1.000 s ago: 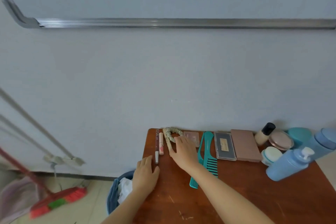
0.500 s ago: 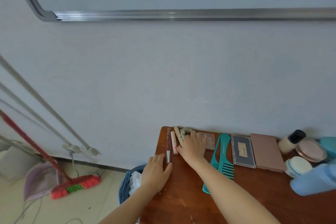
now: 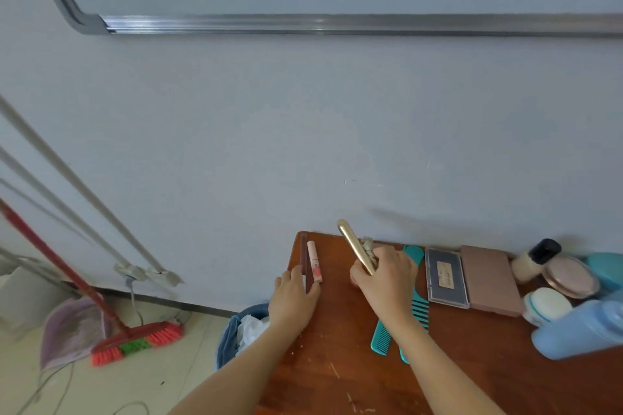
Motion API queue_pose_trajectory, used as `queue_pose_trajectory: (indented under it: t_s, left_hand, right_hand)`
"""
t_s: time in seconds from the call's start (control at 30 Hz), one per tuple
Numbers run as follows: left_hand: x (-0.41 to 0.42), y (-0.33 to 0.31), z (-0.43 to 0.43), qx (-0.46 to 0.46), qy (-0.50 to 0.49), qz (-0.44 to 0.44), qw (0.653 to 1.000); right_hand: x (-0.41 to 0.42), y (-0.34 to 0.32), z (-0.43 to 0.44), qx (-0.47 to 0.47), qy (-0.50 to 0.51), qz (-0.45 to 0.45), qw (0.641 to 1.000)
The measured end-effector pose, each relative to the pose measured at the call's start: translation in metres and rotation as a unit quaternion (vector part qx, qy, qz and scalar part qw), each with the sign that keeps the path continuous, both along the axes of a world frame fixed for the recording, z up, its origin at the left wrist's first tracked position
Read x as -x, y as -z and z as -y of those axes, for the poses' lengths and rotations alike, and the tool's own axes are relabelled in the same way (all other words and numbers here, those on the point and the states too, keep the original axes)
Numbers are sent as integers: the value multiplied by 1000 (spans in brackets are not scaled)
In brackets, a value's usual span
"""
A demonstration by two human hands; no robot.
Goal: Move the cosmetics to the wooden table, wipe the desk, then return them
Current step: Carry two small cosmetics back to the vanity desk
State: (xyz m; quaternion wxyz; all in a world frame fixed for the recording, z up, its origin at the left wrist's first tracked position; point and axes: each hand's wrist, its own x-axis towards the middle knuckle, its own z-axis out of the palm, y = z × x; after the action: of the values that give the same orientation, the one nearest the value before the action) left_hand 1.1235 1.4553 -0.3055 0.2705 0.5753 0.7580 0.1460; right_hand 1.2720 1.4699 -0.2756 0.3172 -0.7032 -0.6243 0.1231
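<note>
right hand is curled round the gold tube and a pale scrunchie, both now raised off the wooden table. half a second ago that hand lay flat over them at the back edge. the tube juts out of the fist toward the wall. left hand has advanced from resting at the table's corner, and its thumb and forefinger now pinch the near end of the dark slim stick. i cannot tell whether the stick has left the surface. the pink tube lies just beside the stick, not held.

assessment: a pickup from the wooden table is under way. i read this as the return leg, though the desk is out of view. remaining cosmetics lie to the right of the right hand, along the wall: teal combs partly under the forearm, then the clear-lidded palette and the pink palette. the blue bottle lies well apart from both hands.
</note>
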Motion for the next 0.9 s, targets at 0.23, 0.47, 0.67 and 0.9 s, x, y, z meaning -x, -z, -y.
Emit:
queue_pose_trajectory:
  t_s: [0.23, 0.47, 0.67, 0.9]
  left_hand:
    - [-28, 2, -29, 11, -7, -116, 993]
    - [-28, 16, -34, -57, 6, -166, 985]
    - [-18, 19, -24, -63, 49, -166, 983]
    - [-13, 26, 5, -70, 40, -155, 985]
  right_hand:
    - [-31, -16, 31, 4, -36, -20, 999]
    - [-46, -14, 40, 57, -39, -21, 997]
    - [-46, -6, 40, 79, -35, -12, 996]
    - [-34, -7, 39, 88, -48, 4, 995]
